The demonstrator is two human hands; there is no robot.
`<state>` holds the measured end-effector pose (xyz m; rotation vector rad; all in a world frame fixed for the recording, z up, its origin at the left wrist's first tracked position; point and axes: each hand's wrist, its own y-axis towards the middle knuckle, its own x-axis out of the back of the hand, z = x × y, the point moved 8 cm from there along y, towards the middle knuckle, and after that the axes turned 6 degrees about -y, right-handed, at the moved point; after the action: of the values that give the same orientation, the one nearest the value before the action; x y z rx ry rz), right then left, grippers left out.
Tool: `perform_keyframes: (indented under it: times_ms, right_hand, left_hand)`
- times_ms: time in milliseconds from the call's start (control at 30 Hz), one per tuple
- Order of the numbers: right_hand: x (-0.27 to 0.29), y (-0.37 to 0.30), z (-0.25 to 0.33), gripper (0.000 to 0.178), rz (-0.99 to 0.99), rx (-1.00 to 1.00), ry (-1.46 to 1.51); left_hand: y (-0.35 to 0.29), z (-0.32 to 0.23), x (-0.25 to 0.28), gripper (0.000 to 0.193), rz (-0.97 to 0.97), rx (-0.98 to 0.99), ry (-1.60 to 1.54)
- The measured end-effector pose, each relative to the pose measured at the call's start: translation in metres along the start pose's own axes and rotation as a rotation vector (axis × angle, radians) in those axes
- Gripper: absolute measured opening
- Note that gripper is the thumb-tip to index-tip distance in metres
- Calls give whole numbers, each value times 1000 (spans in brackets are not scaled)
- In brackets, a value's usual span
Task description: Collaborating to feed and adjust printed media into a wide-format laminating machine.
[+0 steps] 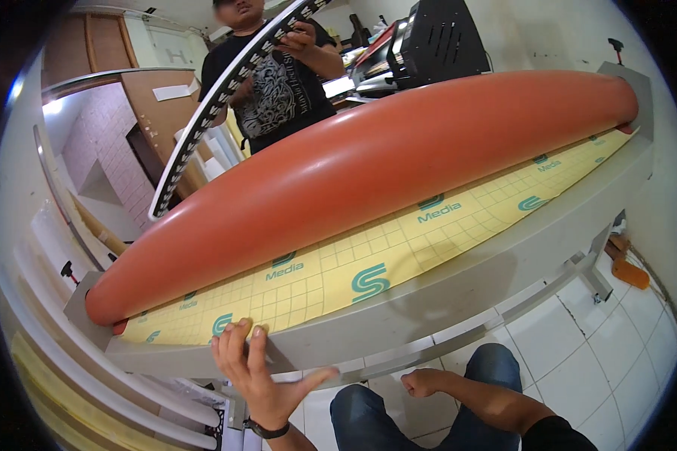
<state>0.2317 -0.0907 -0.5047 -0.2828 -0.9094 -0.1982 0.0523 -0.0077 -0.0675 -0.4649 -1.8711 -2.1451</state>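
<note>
Reaching left hand (256,372): we hold it fingers up, spread wide, thumb out rightward, fingertips over the yellow sheet's near edge; contact we cannot tell.
Right hand (423,382): ours curls narrow near our knees, forearm slanting in from lower right.
Yellow sheet (327,282): before us, along the red roller's (368,158) near side.

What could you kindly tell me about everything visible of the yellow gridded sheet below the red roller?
The yellow gridded sheet looks like thin backing paper, printed with lines and teal logos. A long strip emerges from beneath the red roller, slanting up rightward over the grey machine frame. Its near edge looks slightly wavy. Fingertips of the left hand seem to touch it near that edge, left of centre.
</note>
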Motion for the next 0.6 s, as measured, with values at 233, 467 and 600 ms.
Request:
perform_keyframes:
  times_ms: [233,467,600]
  right_hand:
    - [22,-47,-10,18,-5,-149,-31]
    - [29,-90,-19,24,-5,-232,-31]
    - [35,-98,-20,26,12,-251,-38]
  left_hand:
    - [-7,16,-7,74,-231,103,-68]
    - [-6,15,-9,59,-369,136,-125]
    - [-5,13,-8,56,-365,117,-114]
